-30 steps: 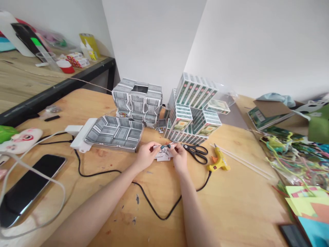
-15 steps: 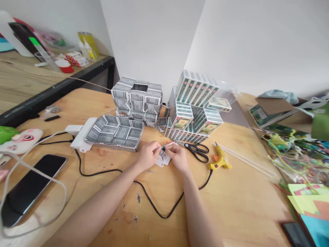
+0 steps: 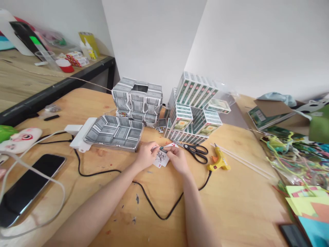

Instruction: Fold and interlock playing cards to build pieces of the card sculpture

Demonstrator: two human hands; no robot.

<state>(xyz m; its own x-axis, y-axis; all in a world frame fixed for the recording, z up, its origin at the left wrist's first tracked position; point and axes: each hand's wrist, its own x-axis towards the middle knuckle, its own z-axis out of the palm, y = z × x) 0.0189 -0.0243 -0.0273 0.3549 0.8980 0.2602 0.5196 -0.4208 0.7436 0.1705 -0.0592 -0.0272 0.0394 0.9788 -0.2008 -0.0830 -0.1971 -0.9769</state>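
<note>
My left hand (image 3: 147,155) and my right hand (image 3: 177,159) meet close above the table, both with fingers closed in a pinch. Between their fingertips is a playing card (image 3: 159,148), seen nearly edge-on and mostly hidden by the fingers. Below them lie face-up playing cards (image 3: 160,160) with a black figure and red corner marks. Black-handled scissors (image 3: 196,151) rest just right of my right hand. A yellow glue gun (image 3: 218,159) lies beyond them. An open tray covered in grey-backed cards (image 3: 115,133) stands left of my left hand.
Behind the tray stands a card-covered box (image 3: 138,101) with a square opening. Stacked green-and-white card packs (image 3: 195,103) stand at the back. A black cable (image 3: 154,206) loops across the front. A phone (image 3: 31,185) lies left; yarn (image 3: 303,154) and coloured paper (image 3: 305,202) lie right.
The fingertips have shifted slightly around the card, and more of the face-up cards shows beside my right hand. The view has moved slightly; other things stay put.
</note>
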